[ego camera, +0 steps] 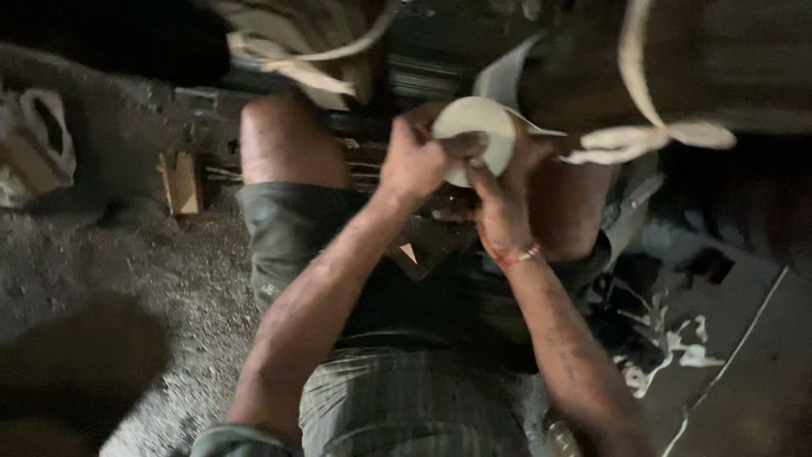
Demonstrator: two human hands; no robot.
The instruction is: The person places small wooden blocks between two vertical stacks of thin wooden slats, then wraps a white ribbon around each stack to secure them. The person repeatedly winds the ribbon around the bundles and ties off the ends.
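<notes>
Lying on the gritty grey floor (144, 279) at far left: a white bag (38, 140) slumping open, and, near it, a small tan wooden block (182, 182) standing on edge. Scattering across the darker floor at right: pale torn scraps (668, 347), with a thin white strip (736, 355) running diagonally just beside them.

Two bare hands, the left hand (414, 161) and the right hand (505, 203), close on one roll of white tape (475, 135). One red thread band (518, 256) circles the right wrist. One small cardboard box (181, 183) and one white bag (38, 144) sit on the ground.
</notes>
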